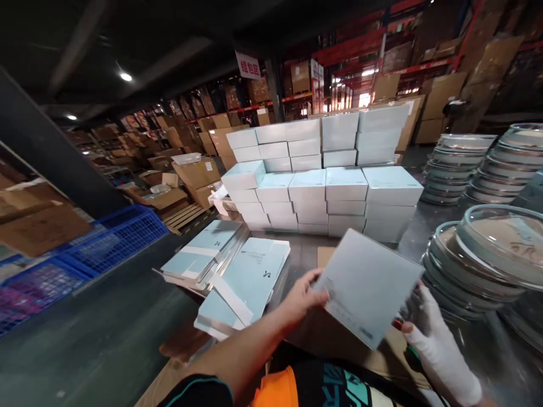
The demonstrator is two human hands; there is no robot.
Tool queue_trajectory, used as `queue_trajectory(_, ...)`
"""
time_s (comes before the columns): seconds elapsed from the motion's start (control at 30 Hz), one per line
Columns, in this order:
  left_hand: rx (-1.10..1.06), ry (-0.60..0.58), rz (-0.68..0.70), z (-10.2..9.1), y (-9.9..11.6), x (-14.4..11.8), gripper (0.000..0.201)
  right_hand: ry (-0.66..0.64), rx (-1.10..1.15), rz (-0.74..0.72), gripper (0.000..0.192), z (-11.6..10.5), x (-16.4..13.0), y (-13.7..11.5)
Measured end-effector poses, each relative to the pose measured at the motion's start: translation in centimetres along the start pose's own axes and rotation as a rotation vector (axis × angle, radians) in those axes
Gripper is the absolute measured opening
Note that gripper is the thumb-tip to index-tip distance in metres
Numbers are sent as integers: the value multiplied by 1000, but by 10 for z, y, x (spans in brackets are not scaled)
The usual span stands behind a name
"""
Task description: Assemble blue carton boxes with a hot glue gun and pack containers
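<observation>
A pale grey-white box [371, 285] with small print near its lower edge is tilted in front of my body. My bare left hand [309, 294] grips its left side, thumb on the face and fingers at the edge. At the right edge, my right hand [428, 325] wears a white glove with bare fingertips; its fingers reach round the box's side and are partly hidden and blurred. To the left lie stacks of flat light-blue cartons [254, 265], with white paper strips across them. Behind stand rows of closed pale boxes [311, 189], piled several high.
Stacked round clear-lidded containers [475, 271] stand close on the right, with taller piles [460, 167] behind them. Brown cardboard [324, 257] lies beneath the held box. Blue plastic crates [110, 243] sit on the floor at left. Shelving with cartons [299, 76] fills the background.
</observation>
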State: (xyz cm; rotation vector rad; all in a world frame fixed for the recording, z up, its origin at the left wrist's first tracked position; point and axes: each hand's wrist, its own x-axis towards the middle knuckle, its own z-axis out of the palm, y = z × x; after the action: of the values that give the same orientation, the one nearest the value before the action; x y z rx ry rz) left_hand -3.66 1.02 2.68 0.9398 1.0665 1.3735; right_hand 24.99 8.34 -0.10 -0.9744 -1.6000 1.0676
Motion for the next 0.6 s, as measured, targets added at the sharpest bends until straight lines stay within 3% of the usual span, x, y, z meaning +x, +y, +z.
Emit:
queue_trajectory(0.1, -80, 260, 69, -17, 69, 41, 83, -173, 53, -24, 100, 3, -1, 11)
queue_trajectory(0.23, -126, 525, 180, -65, 164, 112, 53, -371, -92, 72, 86, 6, -12, 32)
queue_trajectory(0.33, -165, 654, 219, -98, 215, 148, 51, -536, -196, 47, 81, 10, -17, 42)
queue_trajectory(0.4, -188, 701, 230, -112, 233, 156, 60, -578, -240, 28, 76, 12, -17, 45)
queue_trajectory(0.47, -204, 740, 238, -119, 237, 154, 69, -586, -266, 8, 74, 14, -15, 46)
queue_trajectory(0.6, -215, 820, 239, -139, 213, 118, 61, -620, -282, -17, 65, 16, -9, 45)
